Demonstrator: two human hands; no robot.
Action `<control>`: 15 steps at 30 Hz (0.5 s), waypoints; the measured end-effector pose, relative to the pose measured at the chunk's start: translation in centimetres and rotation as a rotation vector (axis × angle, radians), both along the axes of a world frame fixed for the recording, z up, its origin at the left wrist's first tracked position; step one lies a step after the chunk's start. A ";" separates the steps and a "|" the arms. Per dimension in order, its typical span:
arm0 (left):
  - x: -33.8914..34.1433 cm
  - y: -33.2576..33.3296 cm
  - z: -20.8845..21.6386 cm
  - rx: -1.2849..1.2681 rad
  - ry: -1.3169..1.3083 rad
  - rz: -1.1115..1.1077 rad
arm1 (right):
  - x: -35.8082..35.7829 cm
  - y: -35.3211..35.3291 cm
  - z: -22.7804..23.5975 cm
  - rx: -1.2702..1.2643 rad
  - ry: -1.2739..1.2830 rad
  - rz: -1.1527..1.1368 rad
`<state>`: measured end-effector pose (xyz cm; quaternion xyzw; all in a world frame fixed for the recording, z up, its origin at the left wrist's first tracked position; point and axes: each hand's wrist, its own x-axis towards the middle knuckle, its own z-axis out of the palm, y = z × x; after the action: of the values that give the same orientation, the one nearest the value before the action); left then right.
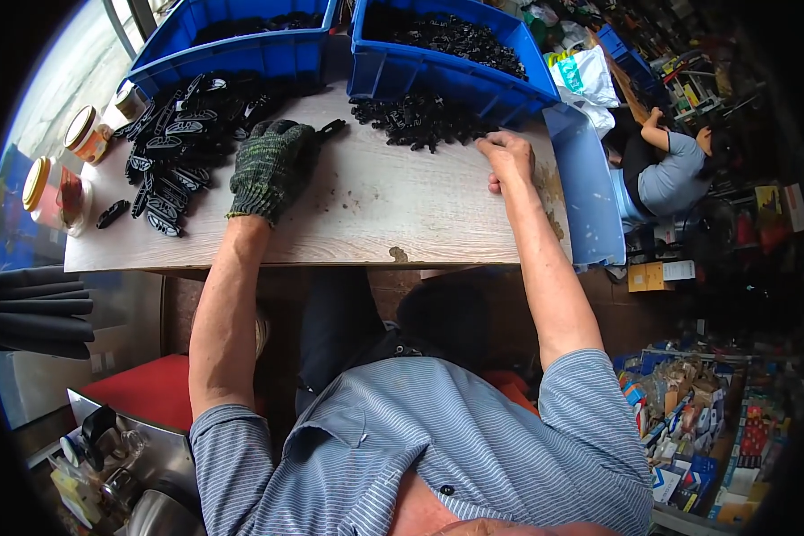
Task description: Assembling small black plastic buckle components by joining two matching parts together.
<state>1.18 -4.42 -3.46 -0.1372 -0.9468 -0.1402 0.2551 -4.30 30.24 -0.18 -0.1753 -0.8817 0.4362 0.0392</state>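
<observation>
My left hand [272, 170] wears a dark green and black knit glove and is closed around a slim black part [332, 129], whose end juts out to the right. Just left of it lies a heap of long black oval pieces [174, 147], several with pale outlined slots. My bare right hand [509, 161] has its fingers bent together low over the table, at the right end of a pile of small black parts [415, 121]. Whatever its fingertips hold is hidden or too small to make out.
Two blue bins, a left one [232, 61] and a right one [447, 71], stand along the table's back with black parts inside. Lidded jars [58, 189] line the left edge. A blue plastic panel [590, 192] borders the table [375, 228] on the right. Beyond it a person [674, 165] sits.
</observation>
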 end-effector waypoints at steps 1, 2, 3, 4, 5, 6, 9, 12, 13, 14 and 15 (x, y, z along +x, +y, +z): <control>-0.1 -0.1 -0.1 0.002 0.014 -0.012 | 0.1 0.0 0.0 -0.001 -0.010 0.001; -0.1 -0.2 -0.2 0.002 0.015 -0.010 | 0.1 -0.1 0.1 -0.002 -0.019 0.001; -0.2 -0.4 -0.3 0.007 0.015 -0.039 | 0.1 -0.1 0.0 -0.002 -0.019 0.003; -0.2 -0.3 -0.4 0.013 0.017 -0.071 | 0.1 0.1 -0.1 -0.009 -0.018 0.016; -0.2 -0.3 -0.4 0.014 0.018 -0.072 | 0.2 0.2 -0.2 -0.015 -0.016 0.029; -0.1 -0.3 -0.4 0.025 0.020 -0.079 | 0.2 0.4 -0.3 -0.014 -0.015 0.028; -0.2 -0.3 -0.3 0.043 0.018 -0.091 | 0.2 0.9 -0.5 -0.018 -0.037 0.021; -0.2 -0.1 0.0 0.025 -0.030 -0.057 | 0.5 1.1 -0.5 -0.086 -0.064 -0.003; -0.1 -0.1 0.1 -0.003 -0.072 -0.018 | 0.8 1.1 -0.4 -0.107 -0.085 0.008; -0.1 -0.2 0.1 -0.003 -0.070 -0.018 | 1.0 1.1 -0.3 -0.127 -0.106 0.020; 0.0 -0.4 0.0 0.006 -0.075 -0.014 | 1.1 1.0 -0.3 -0.128 -0.105 0.020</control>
<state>1.14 -4.82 -3.47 -0.1377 -0.9543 -0.1498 0.2189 -3.24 31.25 -0.50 -0.1914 -0.8546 0.4821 -0.0226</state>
